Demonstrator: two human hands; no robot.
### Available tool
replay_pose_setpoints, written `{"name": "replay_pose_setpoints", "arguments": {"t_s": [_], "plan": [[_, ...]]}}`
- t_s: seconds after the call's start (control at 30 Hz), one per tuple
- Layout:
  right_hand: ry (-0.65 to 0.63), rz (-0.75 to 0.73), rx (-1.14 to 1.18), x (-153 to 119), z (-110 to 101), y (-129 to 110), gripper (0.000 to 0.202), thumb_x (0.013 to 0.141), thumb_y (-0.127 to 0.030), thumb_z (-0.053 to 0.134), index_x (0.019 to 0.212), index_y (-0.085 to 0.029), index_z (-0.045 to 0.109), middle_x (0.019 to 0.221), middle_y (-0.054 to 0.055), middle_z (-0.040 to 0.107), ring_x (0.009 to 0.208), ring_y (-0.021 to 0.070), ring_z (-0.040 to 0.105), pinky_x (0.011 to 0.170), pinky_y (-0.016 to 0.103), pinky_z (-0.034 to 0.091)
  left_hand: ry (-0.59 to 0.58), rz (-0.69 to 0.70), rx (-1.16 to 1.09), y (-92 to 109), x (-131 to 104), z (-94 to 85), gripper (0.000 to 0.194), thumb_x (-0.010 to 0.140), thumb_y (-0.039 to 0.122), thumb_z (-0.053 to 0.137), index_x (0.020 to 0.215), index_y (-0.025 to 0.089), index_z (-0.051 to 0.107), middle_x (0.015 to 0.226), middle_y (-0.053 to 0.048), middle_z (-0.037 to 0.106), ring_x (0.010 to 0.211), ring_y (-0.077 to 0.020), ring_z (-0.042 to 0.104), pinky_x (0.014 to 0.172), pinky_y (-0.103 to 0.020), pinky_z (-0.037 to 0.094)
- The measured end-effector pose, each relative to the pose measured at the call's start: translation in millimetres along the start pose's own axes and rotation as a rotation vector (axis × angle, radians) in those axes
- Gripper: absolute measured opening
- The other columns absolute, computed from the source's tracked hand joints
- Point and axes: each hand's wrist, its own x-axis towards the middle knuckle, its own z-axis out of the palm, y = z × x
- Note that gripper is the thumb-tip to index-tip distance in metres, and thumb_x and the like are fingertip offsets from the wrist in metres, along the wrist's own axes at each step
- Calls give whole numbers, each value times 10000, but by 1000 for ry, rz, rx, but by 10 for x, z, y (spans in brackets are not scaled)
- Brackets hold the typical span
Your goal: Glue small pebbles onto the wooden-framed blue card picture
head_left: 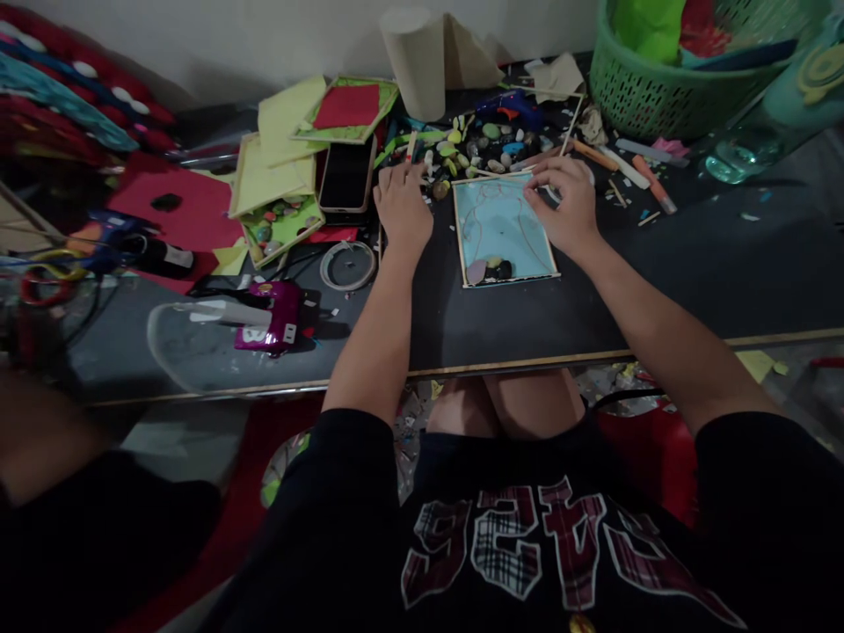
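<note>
A light blue sheet [505,230] framed with thin sticks lies on the dark table, with an orange outline drawn on it and a few stones [489,269] along its lower edge. My right hand [565,200] is over the sheet's upper right corner, thumb and fingertips pinched together; what they hold, if anything, is too small to make out. Left of the sheet, my left hand [403,204] rests palm down with its fingers bent, close to a small white and orange stick [411,148]. Whether its fingertips grip anything is hidden. Mixed pebbles [491,145] are heaped behind the sheet.
A phone [347,176], tape roll [347,265] and purple box [269,316] lie to the left, near yellow and red papers [175,211]. Behind stand a paper roll [415,66], blue glue gun [511,107], green basket [659,97] and bottle [765,123]. Another person's arm [46,431] is at the left.
</note>
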Motion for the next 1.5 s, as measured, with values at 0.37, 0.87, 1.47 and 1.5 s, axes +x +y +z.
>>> {"name": "replay_pose_setpoints", "arguments": {"t_s": [0.37,0.87,1.47,1.5], "plan": [[-21,12,37,-20,23,-46,299,839,-616,645,804,-322,685,1108,44,699,1147,303,575,1100,587,430,-202,-84,45,132,-14,-213,235,835,450,709,953,262,630,1177,-96,641,1264,-338,452,1053,-540,364],[-52,-37,21,-26,25,-41,160,833,-436,697,778,-298,639,1074,69,687,1126,327,579,1070,615,430,-1179,-13,-508,884,51,-630,323,634,370,807,792,106,708,555,0,591,549,-88,527,570,-231,382],[-89,-70,-28,-37,64,-8,124,829,-390,693,792,-283,642,1084,75,683,1126,325,578,1071,600,439,-1093,102,-460,765,91,-652,259,677,372,771,730,118,767,462,36,501,476,-50,382,510,-226,289],[-90,-71,-33,-38,63,-7,118,828,-386,691,795,-284,643,1086,73,684,1127,323,578,1072,597,441,-1089,98,-482,761,90,-649,269,688,370,764,790,122,783,478,31,517,483,-55,397,515,-226,298]]}}
